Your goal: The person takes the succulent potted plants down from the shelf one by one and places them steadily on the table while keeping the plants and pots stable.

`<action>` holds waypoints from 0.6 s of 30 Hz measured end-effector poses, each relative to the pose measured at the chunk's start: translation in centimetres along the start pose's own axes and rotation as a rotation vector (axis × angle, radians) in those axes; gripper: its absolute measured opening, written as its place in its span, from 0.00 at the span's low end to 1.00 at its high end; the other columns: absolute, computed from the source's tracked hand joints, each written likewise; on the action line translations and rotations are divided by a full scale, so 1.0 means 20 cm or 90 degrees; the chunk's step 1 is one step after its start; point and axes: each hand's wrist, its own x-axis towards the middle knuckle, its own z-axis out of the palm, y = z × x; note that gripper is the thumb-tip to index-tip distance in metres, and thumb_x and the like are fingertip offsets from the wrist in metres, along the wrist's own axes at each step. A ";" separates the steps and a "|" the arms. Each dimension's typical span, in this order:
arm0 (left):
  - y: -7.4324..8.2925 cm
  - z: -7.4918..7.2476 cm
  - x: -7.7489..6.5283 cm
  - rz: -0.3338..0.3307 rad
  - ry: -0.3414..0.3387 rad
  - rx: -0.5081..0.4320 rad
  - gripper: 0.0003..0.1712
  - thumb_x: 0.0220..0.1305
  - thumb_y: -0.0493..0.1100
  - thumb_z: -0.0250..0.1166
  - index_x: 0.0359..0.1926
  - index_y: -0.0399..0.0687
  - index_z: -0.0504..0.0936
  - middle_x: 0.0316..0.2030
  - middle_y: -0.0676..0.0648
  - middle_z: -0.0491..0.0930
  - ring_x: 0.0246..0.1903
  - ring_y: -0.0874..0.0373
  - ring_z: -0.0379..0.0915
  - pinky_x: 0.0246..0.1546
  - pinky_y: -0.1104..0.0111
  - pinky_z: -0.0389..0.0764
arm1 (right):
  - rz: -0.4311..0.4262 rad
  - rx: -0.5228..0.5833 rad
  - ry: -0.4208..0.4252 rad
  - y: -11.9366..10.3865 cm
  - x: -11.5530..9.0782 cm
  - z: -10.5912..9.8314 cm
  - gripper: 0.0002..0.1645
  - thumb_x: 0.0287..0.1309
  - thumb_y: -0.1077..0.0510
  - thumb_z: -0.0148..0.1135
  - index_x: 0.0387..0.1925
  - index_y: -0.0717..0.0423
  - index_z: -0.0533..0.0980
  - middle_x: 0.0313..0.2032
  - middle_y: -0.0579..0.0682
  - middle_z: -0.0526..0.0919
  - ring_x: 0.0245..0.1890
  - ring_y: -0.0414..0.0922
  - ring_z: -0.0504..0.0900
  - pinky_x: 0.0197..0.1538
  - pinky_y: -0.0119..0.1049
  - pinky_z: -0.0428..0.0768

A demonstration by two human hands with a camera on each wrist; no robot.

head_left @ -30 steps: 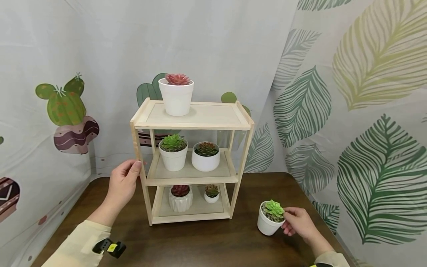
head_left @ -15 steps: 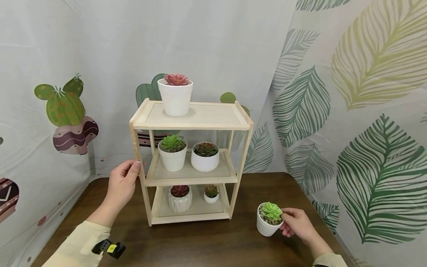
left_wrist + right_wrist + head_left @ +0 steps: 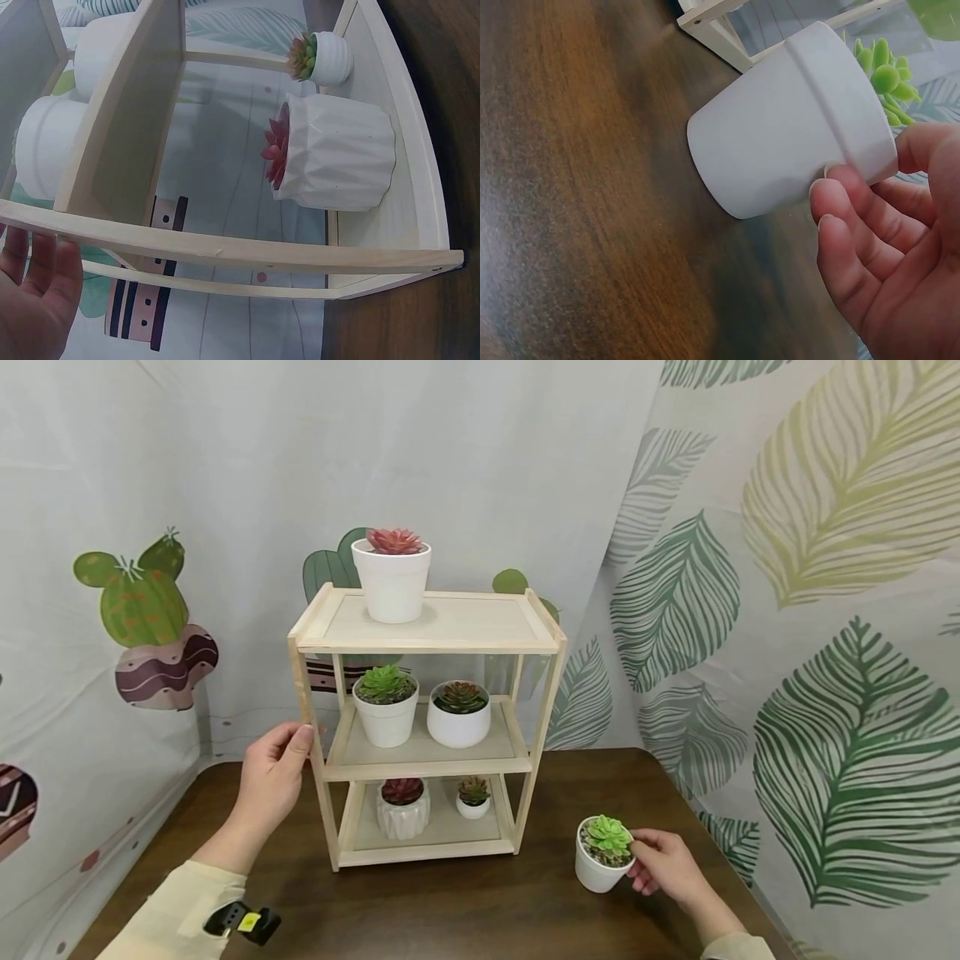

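A three-tier wooden shelf (image 3: pixel 427 768) stands on the dark brown table (image 3: pixel 465 910). My left hand (image 3: pixel 273 772) grips its left front post, with the thumb on the near side. At the right of the table, my right hand (image 3: pixel 671 864) pinches the rim of a white pot with a bright green succulent (image 3: pixel 600 864). In the right wrist view the thumb sits at the rim and the other fingers lie against the outer wall of the white pot (image 3: pixel 780 135). Whether the pot's base touches the table I cannot tell.
A red succulent pot (image 3: pixel 393 581) stands on the top tier. A green succulent pot (image 3: pixel 386 718) and a round bowl-shaped pot (image 3: pixel 459 727) share the middle tier. Below are a ribbed pot (image 3: pixel 403 817) and a tiny pot (image 3: pixel 472 807). Patterned curtains (image 3: pixel 480 460) hang behind.
The held pot with the green succulent has tipped slightly, its top moving a little to the left. My left hand keeps its hold on the shelf post. The head view has shifted slightly.
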 end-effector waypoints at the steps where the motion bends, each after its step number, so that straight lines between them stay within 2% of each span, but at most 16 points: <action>1: 0.00 0.00 0.00 0.000 0.000 0.000 0.17 0.79 0.46 0.56 0.45 0.38 0.86 0.32 0.68 0.80 0.32 0.71 0.77 0.35 0.80 0.79 | -0.001 -0.002 0.000 0.00 0.00 0.00 0.27 0.70 0.61 0.52 0.63 0.76 0.70 0.23 0.54 0.83 0.17 0.43 0.82 0.21 0.41 0.84; 9: 0.01 -0.02 0.00 0.008 0.000 0.012 0.17 0.78 0.46 0.58 0.48 0.37 0.87 0.33 0.71 0.82 0.33 0.74 0.79 0.35 0.81 0.80 | 0.004 -0.028 0.016 0.01 0.01 0.00 0.25 0.70 0.60 0.53 0.62 0.72 0.73 0.22 0.52 0.82 0.18 0.45 0.82 0.20 0.41 0.82; 18: 0.03 -0.04 -0.02 -0.008 0.000 0.016 0.15 0.75 0.43 0.62 0.53 0.37 0.85 0.33 0.75 0.79 0.32 0.78 0.78 0.34 0.83 0.79 | 0.001 -0.055 0.026 -0.02 0.00 -0.01 0.25 0.69 0.60 0.54 0.62 0.71 0.74 0.23 0.55 0.83 0.17 0.45 0.81 0.19 0.40 0.81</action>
